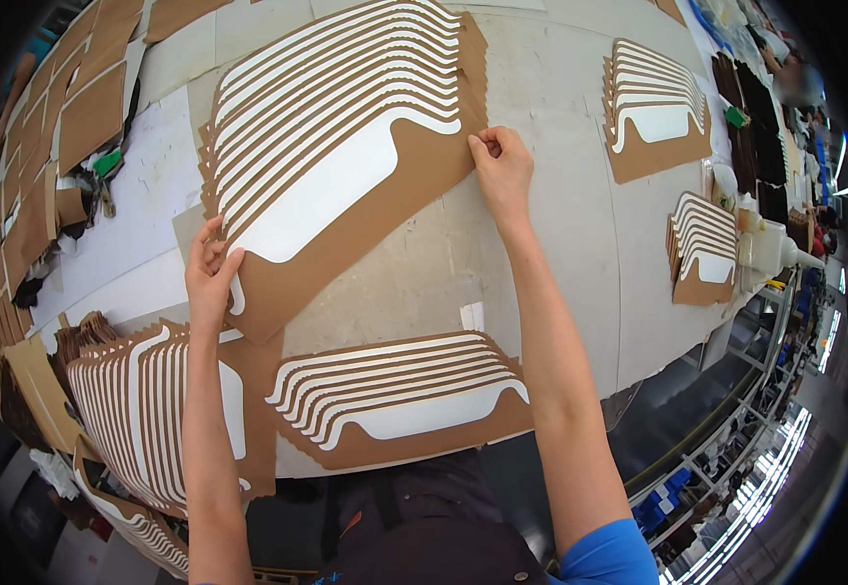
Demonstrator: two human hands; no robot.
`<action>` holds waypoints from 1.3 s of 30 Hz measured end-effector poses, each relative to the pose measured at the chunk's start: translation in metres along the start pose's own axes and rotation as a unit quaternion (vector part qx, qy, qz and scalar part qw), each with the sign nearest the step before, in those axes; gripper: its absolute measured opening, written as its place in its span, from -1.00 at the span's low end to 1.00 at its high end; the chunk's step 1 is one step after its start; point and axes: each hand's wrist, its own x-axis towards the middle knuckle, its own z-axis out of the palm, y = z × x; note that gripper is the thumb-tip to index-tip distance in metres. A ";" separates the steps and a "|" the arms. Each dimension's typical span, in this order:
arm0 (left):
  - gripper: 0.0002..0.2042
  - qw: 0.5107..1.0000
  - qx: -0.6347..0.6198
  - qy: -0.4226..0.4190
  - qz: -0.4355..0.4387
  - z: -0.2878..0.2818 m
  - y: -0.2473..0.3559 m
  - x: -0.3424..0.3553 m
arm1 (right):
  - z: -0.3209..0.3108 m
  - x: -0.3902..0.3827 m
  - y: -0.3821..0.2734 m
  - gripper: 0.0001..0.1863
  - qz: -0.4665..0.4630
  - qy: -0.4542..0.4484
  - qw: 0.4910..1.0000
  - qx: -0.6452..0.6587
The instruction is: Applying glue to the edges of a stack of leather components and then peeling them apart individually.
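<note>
Through my head camera, the right hand (507, 180) pinches the right corner of the front brown sheet (375, 229) between thumb and forefinger. The left hand (209, 278) is at its left end; whether it pinches, I can't tell. This sheet fronts a fanned stack (336, 112) on the table (575, 244). Rightward I see a nozzled bottle (767, 249) and blue bins (661, 504), contents unclear. Blue marks on the dark clothing (414, 536) are too small to read.

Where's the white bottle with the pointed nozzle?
In the head view, the white bottle is at the right edge of the table, just right of the lower small brown-and-white stack.
</note>
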 end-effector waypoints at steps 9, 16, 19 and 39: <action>-0.49 1.000 0.016 0.000 0.007 -0.001 -0.001 -0.001 | 0.001 0.002 0.001 -0.91 -0.016 -0.019 0.999 -0.038; -0.49 0.999 0.047 0.000 0.022 -0.002 -0.011 0.002 | -0.052 -0.046 -0.003 -0.78 -0.093 0.068 0.990 -0.087; -0.49 0.996 0.066 0.037 0.047 -0.024 -0.020 -0.004 | -0.117 -0.135 0.014 -0.71 0.002 -0.008 0.997 -0.070; -0.48 0.881 0.264 -0.288 0.266 0.129 0.007 -0.229 | -0.229 -0.367 -0.051 -0.83 0.307 0.042 0.950 0.033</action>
